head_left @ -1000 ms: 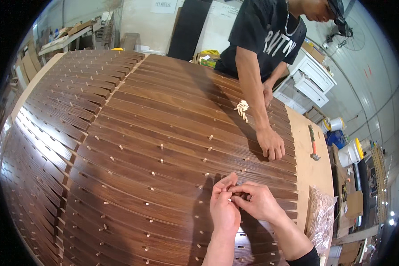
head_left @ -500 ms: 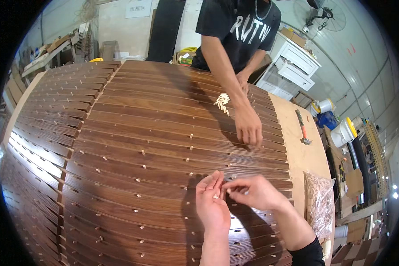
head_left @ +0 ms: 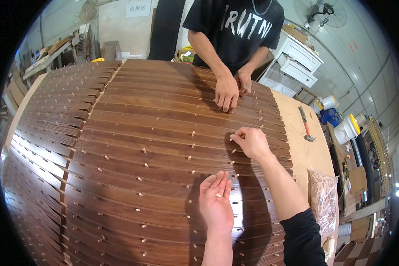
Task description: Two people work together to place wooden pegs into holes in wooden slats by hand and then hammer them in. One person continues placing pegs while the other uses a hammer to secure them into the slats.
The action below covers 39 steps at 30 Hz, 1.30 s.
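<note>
My left hand [head_left: 216,208] is cupped palm up over the brown wood-grain slats [head_left: 164,186], cradling a small pale wooden dowel [head_left: 218,195] in its palm. Farther forward, my right hand [head_left: 251,142] reaches out with thumb and forefinger pinched on another dowel [head_left: 231,138], held upright at a slat; whether its tip sits in a hole cannot be made out. Many dowels stand upright in rows of holes along the slats, such as one dowel [head_left: 193,133] left of my right hand. Some holes in the far slats show no dowel.
Across the table a co-worker's hand [head_left: 227,92] is lowered over the far slats, beside the other hand. On the pale board at right lie a red-handled hammer [head_left: 307,126] and a clear bag of dowels [head_left: 322,199]. White drawers [head_left: 299,62] stand behind.
My right hand has moved forward from beside my left palm, carrying a dowel. The co-worker's hand has drawn back to the far slats, over where the loose dowel pile lay.
</note>
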Each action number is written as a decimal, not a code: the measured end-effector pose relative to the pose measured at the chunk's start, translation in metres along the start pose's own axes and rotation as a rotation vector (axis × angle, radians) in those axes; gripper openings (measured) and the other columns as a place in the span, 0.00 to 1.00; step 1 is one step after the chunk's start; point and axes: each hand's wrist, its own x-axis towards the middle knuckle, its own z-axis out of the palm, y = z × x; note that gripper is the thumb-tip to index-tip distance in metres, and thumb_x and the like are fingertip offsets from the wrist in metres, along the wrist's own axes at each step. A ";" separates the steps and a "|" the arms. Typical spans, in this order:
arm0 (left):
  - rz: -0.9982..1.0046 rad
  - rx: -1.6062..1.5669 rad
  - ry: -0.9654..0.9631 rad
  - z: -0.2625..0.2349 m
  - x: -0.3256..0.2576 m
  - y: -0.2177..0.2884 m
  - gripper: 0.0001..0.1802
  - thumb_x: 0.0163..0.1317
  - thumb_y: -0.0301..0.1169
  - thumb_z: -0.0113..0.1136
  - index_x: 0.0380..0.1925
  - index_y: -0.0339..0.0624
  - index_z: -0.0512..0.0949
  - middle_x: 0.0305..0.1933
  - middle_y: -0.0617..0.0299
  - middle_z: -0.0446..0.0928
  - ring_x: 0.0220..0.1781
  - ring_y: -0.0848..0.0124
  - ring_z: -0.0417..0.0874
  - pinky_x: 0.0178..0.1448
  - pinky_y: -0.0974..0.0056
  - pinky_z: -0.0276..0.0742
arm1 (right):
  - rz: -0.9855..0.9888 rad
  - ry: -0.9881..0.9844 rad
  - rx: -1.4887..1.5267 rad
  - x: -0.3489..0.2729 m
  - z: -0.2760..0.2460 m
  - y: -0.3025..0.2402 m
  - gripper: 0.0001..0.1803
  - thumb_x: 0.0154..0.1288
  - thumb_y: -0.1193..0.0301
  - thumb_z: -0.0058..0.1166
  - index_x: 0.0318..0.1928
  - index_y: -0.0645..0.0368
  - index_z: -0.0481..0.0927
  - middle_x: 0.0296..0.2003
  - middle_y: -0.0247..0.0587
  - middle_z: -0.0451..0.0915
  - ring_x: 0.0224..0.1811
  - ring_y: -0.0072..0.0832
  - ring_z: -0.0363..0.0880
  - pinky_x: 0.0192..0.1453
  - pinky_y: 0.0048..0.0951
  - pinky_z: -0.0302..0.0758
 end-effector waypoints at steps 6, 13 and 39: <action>0.004 -0.004 -0.009 -0.003 0.001 0.002 0.14 0.64 0.24 0.54 0.50 0.41 0.71 0.57 0.51 0.75 0.68 0.56 0.73 0.73 0.52 0.66 | -0.164 -0.065 -0.279 0.003 -0.004 -0.010 0.13 0.63 0.59 0.64 0.34 0.55 0.86 0.32 0.49 0.86 0.39 0.46 0.86 0.45 0.45 0.81; -0.008 0.003 -0.021 0.000 0.001 -0.002 0.15 0.62 0.23 0.53 0.50 0.41 0.71 0.58 0.51 0.75 0.67 0.55 0.73 0.72 0.53 0.67 | -0.156 -0.043 -0.311 0.000 0.000 -0.013 0.13 0.63 0.59 0.63 0.33 0.55 0.85 0.32 0.47 0.86 0.39 0.47 0.85 0.44 0.46 0.81; 0.036 0.305 -0.334 0.005 -0.001 -0.005 0.31 0.79 0.47 0.35 0.72 0.36 0.57 0.71 0.48 0.66 0.75 0.56 0.64 0.77 0.52 0.60 | -0.360 -0.118 0.417 -0.151 -0.024 -0.039 0.13 0.59 0.74 0.67 0.45 0.59 0.83 0.37 0.44 0.83 0.40 0.43 0.83 0.44 0.37 0.80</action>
